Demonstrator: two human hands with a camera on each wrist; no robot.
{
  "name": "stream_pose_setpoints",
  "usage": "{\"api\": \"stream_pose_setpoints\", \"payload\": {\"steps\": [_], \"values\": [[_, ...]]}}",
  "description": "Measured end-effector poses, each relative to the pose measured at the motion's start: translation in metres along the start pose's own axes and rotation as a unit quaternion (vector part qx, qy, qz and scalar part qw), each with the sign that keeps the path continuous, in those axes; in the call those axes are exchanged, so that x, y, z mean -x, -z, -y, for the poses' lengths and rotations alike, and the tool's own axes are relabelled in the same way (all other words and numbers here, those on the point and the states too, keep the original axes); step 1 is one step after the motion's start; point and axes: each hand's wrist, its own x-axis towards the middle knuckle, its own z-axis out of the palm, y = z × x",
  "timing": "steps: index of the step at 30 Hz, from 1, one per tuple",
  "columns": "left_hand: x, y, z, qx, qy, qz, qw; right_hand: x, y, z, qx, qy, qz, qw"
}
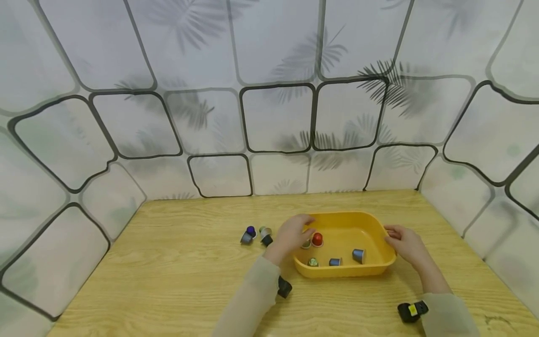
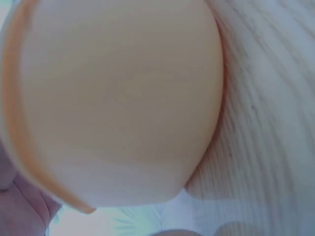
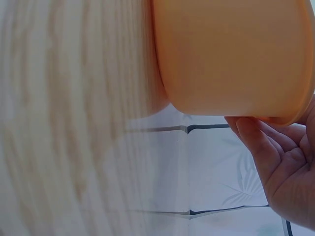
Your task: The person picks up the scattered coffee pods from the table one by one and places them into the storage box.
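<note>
A person's right hand gripped the right rim of a yellow, rounded-rectangular plastic tray on a pale wood-grain table; the left hand was at the opposite rim (its hold could not be told). Inside lay red, blue and green cup-shaped capsules; a loose cluster of capsules lay left.

Tray, cropped (both wrist views)

Yellow tray: free from above, between the hands
Tray ends: left hand and right hand block
Left of tray: coffee capsules obstruct
Wooden table, left side: passable
</note>
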Motion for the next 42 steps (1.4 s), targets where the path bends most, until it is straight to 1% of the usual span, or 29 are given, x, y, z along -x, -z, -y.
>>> {"api": "stream_pose_setpoints", "payload": {"steps": [4, 6, 12, 15, 22, 27, 31, 36, 42], "values": [[0.008, 0.002, 0.005, 0.007, -0.01, -0.024, 0.9996, 0.0, 0.0, 0.0, 0.006, -0.001, -0.001, 1.0], [0.012, 0.004, 0.006, 0.01, -0.009, -0.032, 0.9994, -0.001, 0.0, -0.001, 0.009, 0.0, -0.003, 1.0], [0.024, 0.013, 0.007, 0.038, 0.017, -0.043, 0.9982, -0.001, 0.0, -0.001, 0.005, 0.003, -0.001, 1.0], [0.028, 0.017, 0.01, 0.044, 0.023, -0.049, 0.9976, 0.0, -0.001, -0.002, 0.002, 0.003, -0.003, 1.0], [0.039, 0.023, 0.02, 0.058, 0.012, -0.066, 0.9961, 0.0, -0.002, -0.003, 0.002, 0.006, -0.005, 1.0], [0.049, 0.031, 0.023, 0.043, 0.024, -0.064, 0.9968, -0.002, 0.0, -0.002, 0.008, 0.003, -0.003, 1.0], [0.055, 0.035, 0.025, 0.039, 0.027, -0.054, 0.9974, -0.002, 0.0, -0.002, 0.011, 0.004, -0.004, 1.0], [0.058, 0.037, 0.028, 0.04, 0.03, -0.032, 0.9982, -0.002, 0.0, -0.001, 0.01, 0.007, -0.003, 1.0], [0.059, 0.038, 0.029, 0.042, 0.033, -0.007, 0.9986, -0.002, 0.0, -0.001, 0.017, 0.009, -0.003, 1.0]]}}
